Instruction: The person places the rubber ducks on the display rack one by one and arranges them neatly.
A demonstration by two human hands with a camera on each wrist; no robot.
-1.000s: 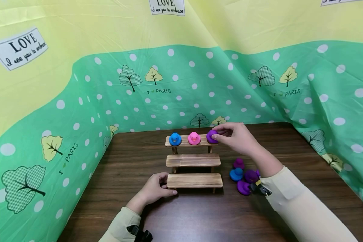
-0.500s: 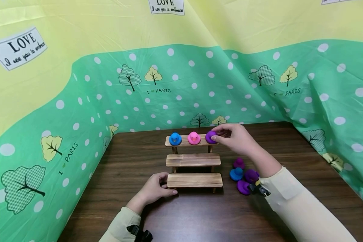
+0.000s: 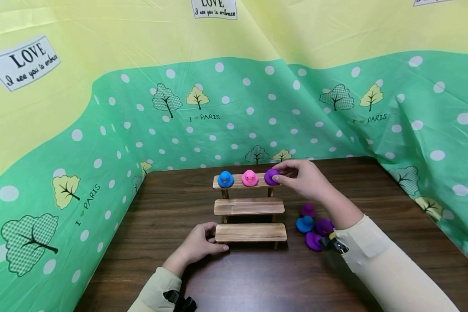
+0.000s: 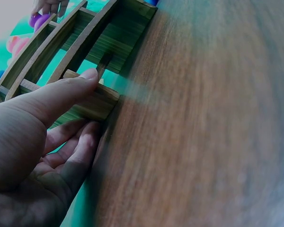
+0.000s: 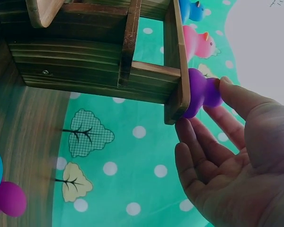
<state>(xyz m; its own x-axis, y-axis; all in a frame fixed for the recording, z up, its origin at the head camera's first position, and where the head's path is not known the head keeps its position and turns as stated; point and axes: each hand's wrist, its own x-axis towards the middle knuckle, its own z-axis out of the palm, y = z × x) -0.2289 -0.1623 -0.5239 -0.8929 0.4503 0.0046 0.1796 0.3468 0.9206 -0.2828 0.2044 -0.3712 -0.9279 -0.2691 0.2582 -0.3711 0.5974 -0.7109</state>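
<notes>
While the head view takes in both hands, the action sits at centre: a three-tier wooden stand (image 3: 251, 206), a blue duck (image 3: 225, 179) and pink duck (image 3: 250, 178) on its top shelf, and a purple duck (image 3: 271, 177) at that shelf's right end, pinched by the right hand (image 3: 304, 177), seemingly to line it up with the row. Down at lower centre-left, the left hand (image 3: 198, 243) grips the lowest shelf's left end, presumably steadying the stand against a nudge. Right of centre lies a cluster of loose toys (image 3: 306, 225), handily on the right hand's side. Over to the left wrist view, which shows what the head camera hides: fingers (image 4: 87, 135) tucked beneath the shelf's end at centre left, thumb above, the right hand peeking in at upper left. And the right wrist view, lovely angle: thumb on the purple duck's head at centre right, its base touching the shelf, while at left what looks like a screw head (image 5: 45, 72) shows on the stand's underside, out of sight from above
</notes>
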